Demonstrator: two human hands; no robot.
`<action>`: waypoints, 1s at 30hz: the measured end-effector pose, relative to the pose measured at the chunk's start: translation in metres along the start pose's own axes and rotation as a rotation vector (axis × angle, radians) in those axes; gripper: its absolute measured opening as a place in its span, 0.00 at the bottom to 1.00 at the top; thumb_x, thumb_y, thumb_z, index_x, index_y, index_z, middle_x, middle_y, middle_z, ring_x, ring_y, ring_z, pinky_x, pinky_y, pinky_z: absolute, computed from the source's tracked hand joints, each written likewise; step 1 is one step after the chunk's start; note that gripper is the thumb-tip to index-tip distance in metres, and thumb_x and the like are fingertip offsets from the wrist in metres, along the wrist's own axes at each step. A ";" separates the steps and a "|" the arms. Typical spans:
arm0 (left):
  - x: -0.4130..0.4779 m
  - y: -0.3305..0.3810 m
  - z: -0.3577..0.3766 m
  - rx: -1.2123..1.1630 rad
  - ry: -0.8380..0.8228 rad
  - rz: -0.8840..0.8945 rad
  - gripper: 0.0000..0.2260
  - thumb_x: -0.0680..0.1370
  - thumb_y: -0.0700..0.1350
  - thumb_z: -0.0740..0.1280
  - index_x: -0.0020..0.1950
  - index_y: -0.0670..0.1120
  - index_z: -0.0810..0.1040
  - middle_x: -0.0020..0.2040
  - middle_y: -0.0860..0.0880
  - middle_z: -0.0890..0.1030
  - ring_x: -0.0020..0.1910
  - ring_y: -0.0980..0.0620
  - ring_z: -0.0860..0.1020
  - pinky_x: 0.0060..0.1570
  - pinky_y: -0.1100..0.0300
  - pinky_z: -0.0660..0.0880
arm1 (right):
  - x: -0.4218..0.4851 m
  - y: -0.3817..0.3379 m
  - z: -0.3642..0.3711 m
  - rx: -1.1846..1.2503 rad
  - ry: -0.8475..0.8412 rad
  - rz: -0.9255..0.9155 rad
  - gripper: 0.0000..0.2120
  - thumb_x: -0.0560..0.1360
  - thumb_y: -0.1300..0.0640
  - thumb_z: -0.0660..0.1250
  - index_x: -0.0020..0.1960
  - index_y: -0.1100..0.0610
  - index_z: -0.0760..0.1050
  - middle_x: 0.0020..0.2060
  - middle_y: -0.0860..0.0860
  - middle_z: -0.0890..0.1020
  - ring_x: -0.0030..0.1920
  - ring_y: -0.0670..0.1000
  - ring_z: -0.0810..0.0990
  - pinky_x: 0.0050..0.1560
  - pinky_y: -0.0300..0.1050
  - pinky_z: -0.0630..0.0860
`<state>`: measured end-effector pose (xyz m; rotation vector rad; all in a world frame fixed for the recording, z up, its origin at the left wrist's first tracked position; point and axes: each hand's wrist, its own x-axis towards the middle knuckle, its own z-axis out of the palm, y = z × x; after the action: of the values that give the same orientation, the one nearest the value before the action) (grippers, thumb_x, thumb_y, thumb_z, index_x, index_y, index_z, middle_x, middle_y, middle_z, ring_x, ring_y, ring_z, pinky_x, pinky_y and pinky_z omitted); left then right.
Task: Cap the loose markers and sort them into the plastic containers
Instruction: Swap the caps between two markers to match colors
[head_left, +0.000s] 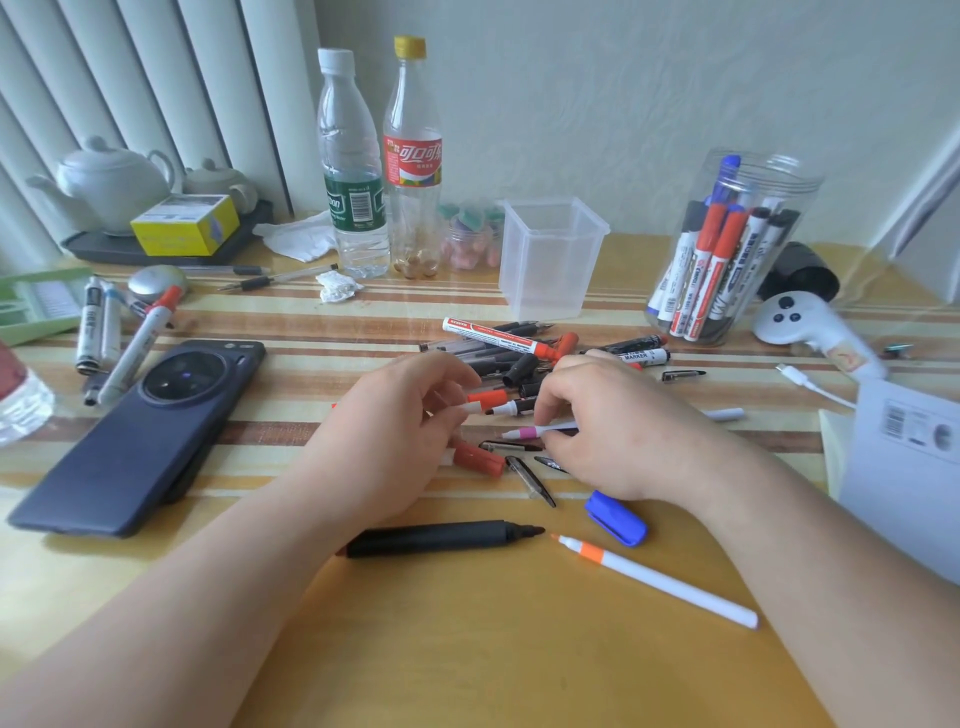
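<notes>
Left hand (395, 415) pinches an orange cap (487, 399) at table centre. Right hand (618, 431) has fingers curled round a black-nib marker (511, 408), nib pointing left, just short of the cap. A pink-banded pen (537, 431) lies under the right hand.

Loose marker pile (519, 358) sits just beyond the hands. Square container (550, 260) stands further back, nothing visible inside. Round jar (727, 249) at far right holds upright markers. Near the person lie a black marker (441, 538), an uncapped orange-banded pen (660, 582), a blue cap (615, 518) and a second orange cap (478, 460).

The most open room is the bare yellow table (493, 660) between the forearms, at the near edge. The left is crowded by a phone (140, 436) and more markers (119, 338). The right is crowded by a white controller (800, 322) and a white box (909, 467), cut off by the frame.

The tabletop is striped further back, under a clear glossy cover. Two bottles (384, 171) and a teapot (109, 176) stand at the far edge, against the blinds and a pale wall.

The right hand hides the marker's body and its own fingertips. Small dark clips below the hands are hard to identify.
</notes>
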<state>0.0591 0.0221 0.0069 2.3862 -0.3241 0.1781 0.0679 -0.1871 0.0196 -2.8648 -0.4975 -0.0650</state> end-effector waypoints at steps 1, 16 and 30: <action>0.000 -0.001 0.001 -0.014 0.013 0.005 0.10 0.80 0.44 0.69 0.55 0.59 0.78 0.45 0.61 0.79 0.44 0.64 0.77 0.40 0.74 0.70 | 0.001 0.001 -0.001 -0.005 -0.004 -0.012 0.02 0.74 0.53 0.68 0.45 0.46 0.78 0.45 0.40 0.77 0.54 0.45 0.71 0.56 0.46 0.75; 0.004 -0.008 -0.008 -1.167 0.171 -0.165 0.10 0.67 0.37 0.74 0.47 0.47 0.85 0.43 0.46 0.85 0.43 0.50 0.82 0.50 0.58 0.77 | 0.001 0.004 -0.006 0.241 0.612 -0.395 0.09 0.73 0.70 0.70 0.50 0.61 0.84 0.42 0.53 0.81 0.45 0.52 0.76 0.49 0.42 0.73; -0.005 0.001 -0.009 -1.193 0.102 -0.092 0.15 0.63 0.36 0.76 0.49 0.43 0.83 0.42 0.43 0.87 0.40 0.48 0.85 0.44 0.59 0.81 | -0.021 -0.002 -0.011 0.336 0.471 -0.394 0.08 0.77 0.62 0.67 0.52 0.59 0.85 0.42 0.50 0.79 0.41 0.53 0.80 0.40 0.52 0.77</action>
<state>0.0534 0.0287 0.0133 1.2018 -0.1808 0.0326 0.0475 -0.1944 0.0290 -2.2821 -0.8605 -0.6385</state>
